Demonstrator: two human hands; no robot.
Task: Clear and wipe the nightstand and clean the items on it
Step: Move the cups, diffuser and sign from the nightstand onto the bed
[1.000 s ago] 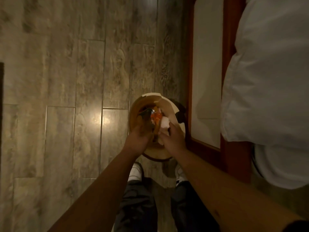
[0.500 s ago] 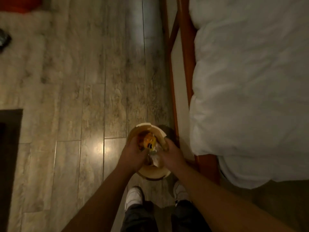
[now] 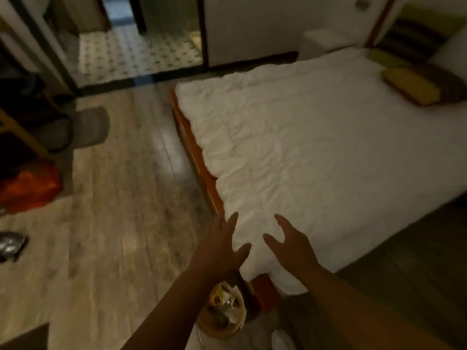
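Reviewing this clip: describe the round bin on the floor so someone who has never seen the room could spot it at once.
Find the big bed with the white duvet and follow its orange wooden frame to the near corner. There, on the wood-look floor beneath the left forearm, stands a small round tan bin. It alone holds crumpled wrappers, one yellow.

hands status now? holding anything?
Left hand: open, fingers spread, holding nothing.
Right hand: open, fingers loosely spread, holding nothing.
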